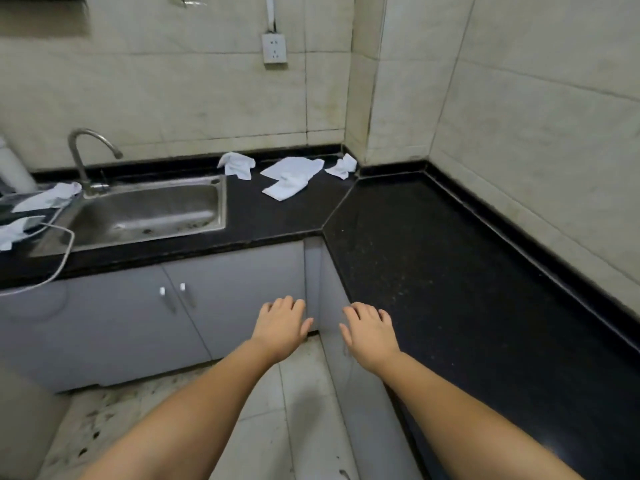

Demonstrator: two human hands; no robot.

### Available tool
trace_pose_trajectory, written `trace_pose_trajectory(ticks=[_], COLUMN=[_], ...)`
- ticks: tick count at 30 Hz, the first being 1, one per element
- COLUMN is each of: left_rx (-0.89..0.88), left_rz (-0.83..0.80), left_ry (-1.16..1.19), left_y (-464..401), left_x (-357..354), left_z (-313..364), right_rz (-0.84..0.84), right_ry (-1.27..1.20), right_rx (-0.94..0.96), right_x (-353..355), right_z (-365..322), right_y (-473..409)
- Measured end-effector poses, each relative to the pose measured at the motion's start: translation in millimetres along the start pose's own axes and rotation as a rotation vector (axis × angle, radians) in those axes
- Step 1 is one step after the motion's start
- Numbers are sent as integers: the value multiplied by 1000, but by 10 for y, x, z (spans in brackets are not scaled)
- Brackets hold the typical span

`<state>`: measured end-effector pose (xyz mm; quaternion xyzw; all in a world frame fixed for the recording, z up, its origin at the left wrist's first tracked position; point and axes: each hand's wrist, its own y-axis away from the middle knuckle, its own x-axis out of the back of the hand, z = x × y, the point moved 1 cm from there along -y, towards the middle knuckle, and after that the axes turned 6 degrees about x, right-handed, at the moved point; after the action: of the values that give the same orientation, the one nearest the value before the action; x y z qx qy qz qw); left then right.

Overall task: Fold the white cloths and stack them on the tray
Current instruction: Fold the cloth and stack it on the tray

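Note:
Three crumpled white cloths lie at the back of the black L-shaped counter (433,258): a small one (237,164) right of the sink, a larger flatter one (291,176) in the middle, and a small one (343,167) in the corner. More white cloths (52,197) lie at the far left beside the tap. My left hand (282,322) and my right hand (369,327) stretch forward, palms down and fingers relaxed, holding nothing, in front of the grey cabinets and well short of the cloths. No tray can be made out.
A steel sink (145,213) with a curved tap (86,157) is set into the counter's left part. A white cable (64,258) hangs over the counter's edge. Grey cabinet doors (138,320) stand below, tiled walls behind, with a wall socket (274,48).

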<state>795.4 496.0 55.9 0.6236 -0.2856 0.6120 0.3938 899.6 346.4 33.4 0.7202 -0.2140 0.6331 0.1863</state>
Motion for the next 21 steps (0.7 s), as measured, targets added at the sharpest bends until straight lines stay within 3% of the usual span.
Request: trace_pose_trajectory(ticks=[10, 21], left_rx=[51, -39], left_rz=[-34, -26], left_ry=[40, -31], left_y=[-1551, -3718], left_x=[172, 537], left_z=[-503, -1365], right_rz=[-86, -66], right_ry=[-7, -43], right_rx=[32, -125], right_x=[-57, -59], right_z=[298, 384], right_y=[-1739, -4004])
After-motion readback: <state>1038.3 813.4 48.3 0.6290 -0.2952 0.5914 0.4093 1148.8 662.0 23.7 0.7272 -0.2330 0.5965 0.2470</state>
